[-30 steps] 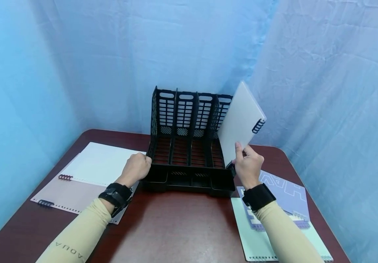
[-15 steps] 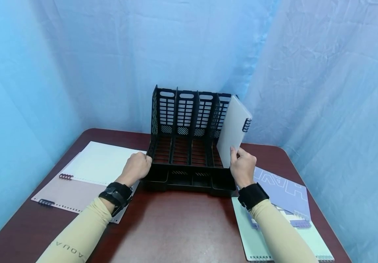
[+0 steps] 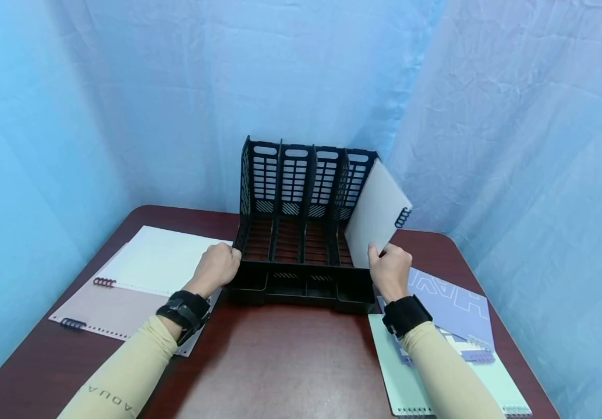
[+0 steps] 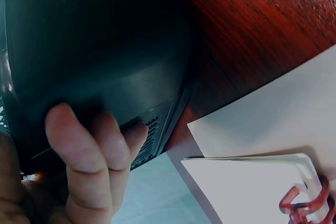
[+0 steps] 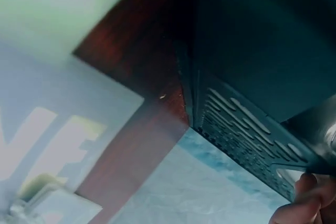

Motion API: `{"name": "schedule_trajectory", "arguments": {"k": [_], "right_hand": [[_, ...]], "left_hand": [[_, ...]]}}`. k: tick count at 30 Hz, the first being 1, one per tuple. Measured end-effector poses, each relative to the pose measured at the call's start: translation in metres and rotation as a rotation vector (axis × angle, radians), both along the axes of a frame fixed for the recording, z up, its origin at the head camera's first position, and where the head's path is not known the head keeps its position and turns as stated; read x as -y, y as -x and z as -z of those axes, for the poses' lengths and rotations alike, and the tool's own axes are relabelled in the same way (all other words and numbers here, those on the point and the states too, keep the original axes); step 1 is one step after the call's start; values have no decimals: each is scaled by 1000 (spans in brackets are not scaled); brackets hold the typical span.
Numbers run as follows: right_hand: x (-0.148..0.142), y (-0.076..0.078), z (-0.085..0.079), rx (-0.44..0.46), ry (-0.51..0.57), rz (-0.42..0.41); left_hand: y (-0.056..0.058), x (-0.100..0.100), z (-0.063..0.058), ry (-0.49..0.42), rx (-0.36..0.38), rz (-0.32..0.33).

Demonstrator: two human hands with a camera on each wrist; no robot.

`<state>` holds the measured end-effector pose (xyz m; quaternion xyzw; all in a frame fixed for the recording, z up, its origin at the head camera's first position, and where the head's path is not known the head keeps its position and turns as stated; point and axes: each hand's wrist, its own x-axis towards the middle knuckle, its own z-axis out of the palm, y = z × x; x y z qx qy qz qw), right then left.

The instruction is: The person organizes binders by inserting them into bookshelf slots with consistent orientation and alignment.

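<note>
A black desktop file rack (image 3: 301,285) with upright dividers and a front tray stands mid-table. My left hand (image 3: 215,266) grips its front left corner; in the left wrist view the fingers (image 4: 84,145) lie against the rack's dark side wall (image 4: 105,40). My right hand (image 3: 391,270) pinches a white notebook (image 3: 375,212) with black ring binding near its lower front corner, thumb on the near face. The notebook leans to the right in the rightmost compartment. In the right wrist view, fingertips (image 5: 310,198) show beside the slotted side panel (image 5: 241,124), and the notebook is hidden.
At left, a white notebook (image 3: 159,259) with red rings lies overlapping a greyish-pink one (image 3: 117,310) with dark rings. On the right, purple notebooks (image 3: 453,305) lie on a light green one (image 3: 411,390). Pale blue curtains (image 3: 301,70) surround the brown table (image 3: 275,361).
The white notebook has come down and slightly left into the rack's rightmost compartment with my right hand. In the last half second its top has tipped to the right. The left hand stays put.
</note>
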<state>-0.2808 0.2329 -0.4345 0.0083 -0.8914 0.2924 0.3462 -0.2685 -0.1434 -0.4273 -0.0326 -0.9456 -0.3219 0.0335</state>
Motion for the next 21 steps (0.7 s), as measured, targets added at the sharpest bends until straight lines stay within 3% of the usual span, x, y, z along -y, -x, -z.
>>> {"name": "schedule_trajectory", "arguments": {"k": [5, 21], "right_hand": [[-2, -3, 1, 69, 10, 18], [-4, -5, -2, 125, 4, -4]], "left_hand": [[1, -1, 0, -4, 10, 1], [-1, 0, 0, -1, -8, 10]]}}
